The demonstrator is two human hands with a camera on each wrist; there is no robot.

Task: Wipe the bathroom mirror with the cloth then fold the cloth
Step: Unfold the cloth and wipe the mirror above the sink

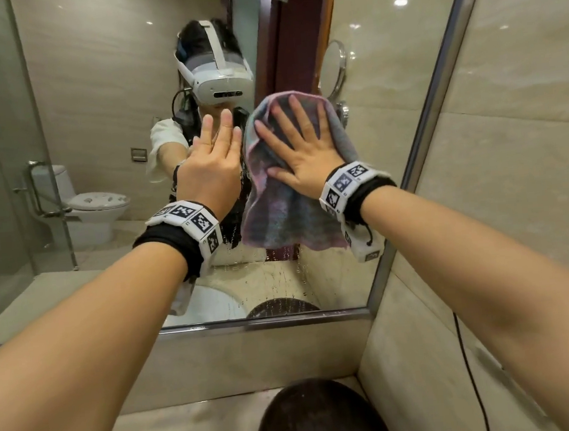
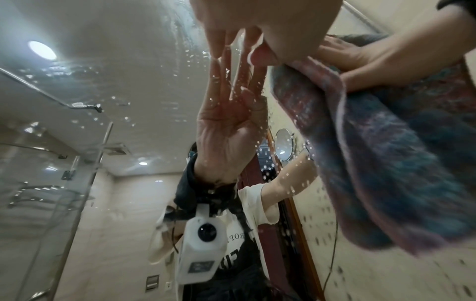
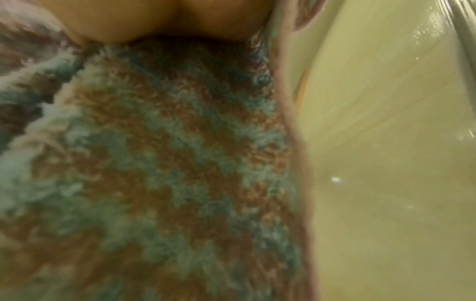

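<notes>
Arms reach out from the bottom of the head view, one at 7 o'clock and one at 4 o'clock. Each wrist wears a black band with white blocks of black squares.

Next comes the right hand point(image 1: 305, 155). It lies flat on the cloth point(image 1: 290, 215) with its fingers straight and spread apart, and it pushes the cloth onto the mirror point(image 1: 95, 111). No finger curls round the cloth. The left hand point(image 1: 211, 166) is just beside it, toward 9 o'clock. Its fingers are straight and close together, and in the left wrist view the tips meet the glass. It holds nothing.

I think the cloth is soft, light and floppy. It looks fuzzy, with blue-green and pink patches and a thin pink edge. The bottom part hangs loose below the palm toward 6 o'clock. It may be a bit damp, so it could feel heavier and cling to the glass. To wipe, a flat palm in the middle seems best. To fold, I would pinch two corners of the hanging edge and let it drop straight.

Behind the hands, the mirror is hard, smooth and shiny, with a metal frame. Water drops point(image 1: 282, 284) dot it near 6 o'clock, so wiping looks unfinished. Wet glass is slippery, so a hand could slide.

Farthest off, the mirror shows a white toilet point(image 1: 93, 208) at 9 o'clock.
</notes>
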